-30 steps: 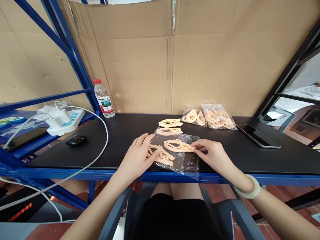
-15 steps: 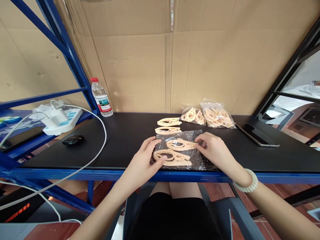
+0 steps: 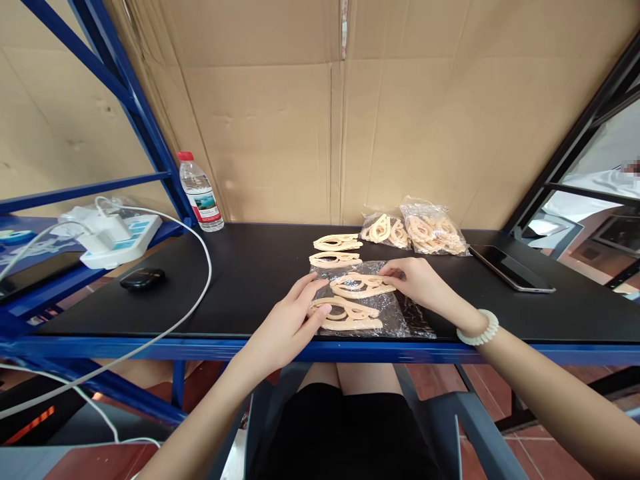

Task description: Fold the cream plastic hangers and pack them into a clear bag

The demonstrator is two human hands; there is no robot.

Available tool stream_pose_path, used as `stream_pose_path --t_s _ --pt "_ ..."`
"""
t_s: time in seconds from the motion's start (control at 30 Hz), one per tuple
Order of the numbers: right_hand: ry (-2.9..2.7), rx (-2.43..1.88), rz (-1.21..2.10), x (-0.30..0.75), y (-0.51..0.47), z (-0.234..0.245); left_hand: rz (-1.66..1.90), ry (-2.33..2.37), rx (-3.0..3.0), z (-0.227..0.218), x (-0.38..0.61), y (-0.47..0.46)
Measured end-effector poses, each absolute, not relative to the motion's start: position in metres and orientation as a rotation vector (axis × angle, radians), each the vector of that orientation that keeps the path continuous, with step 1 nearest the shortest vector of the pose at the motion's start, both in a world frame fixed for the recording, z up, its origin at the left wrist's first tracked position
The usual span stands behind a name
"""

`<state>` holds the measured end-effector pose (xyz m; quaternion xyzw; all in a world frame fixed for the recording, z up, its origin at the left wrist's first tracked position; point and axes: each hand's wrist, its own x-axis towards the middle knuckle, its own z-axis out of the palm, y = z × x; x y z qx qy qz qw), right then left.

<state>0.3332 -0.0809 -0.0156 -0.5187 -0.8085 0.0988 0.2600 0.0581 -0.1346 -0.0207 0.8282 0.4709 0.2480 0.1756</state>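
Two beige folding hangers, folded flat, lie at the clear plastic bag (image 3: pixel 395 313) near the table's front edge; I cannot tell whether they are inside it or on top. My right hand (image 3: pixel 413 280) pinches the right end of the upper hanger (image 3: pixel 356 292). At the bag's left side, my left hand (image 3: pixel 295 317) rests with fingers stretched and thumb apart, the thumb tip touching the lower hanger (image 3: pixel 350 325). Just beyond the bag are two more folded hangers, a nearer one (image 3: pixel 335 265) and a farther one (image 3: pixel 336 247).
Two filled bags of beige pieces, a smaller one (image 3: pixel 384 230) and a larger one (image 3: pixel 434 230), sit at the back. A tablet (image 3: pixel 511 269) lies right. Leftward are a water bottle (image 3: pixel 203 197), a black mouse (image 3: pixel 143 279), a power strip (image 3: pixel 123 243) and a white cable (image 3: pixel 207 267).
My right hand has shifted slightly left, its fingertips now on the upper hanger's end. More of the bag's right side shows. My left hand stays at about the same place.
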Motion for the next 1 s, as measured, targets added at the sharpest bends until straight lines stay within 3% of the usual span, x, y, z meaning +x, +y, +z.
stream_pose_path --t_s 0.3,0.6,1.0 --pt "-2.523 -1.132 0.159 0.353 -0.096 -0.012 0.686 1.336 2.352 -0.021 0.058 -0.134" --pt "-2.368 -1.123 0.201 0.353 -0.089 -0.022 0.74 1.33 2.352 -0.023 0.055 -0.133" --pt "-2.594 -0.888 0.007 0.353 -0.097 -0.016 0.77 1.314 2.367 -0.023 0.055 -0.133"
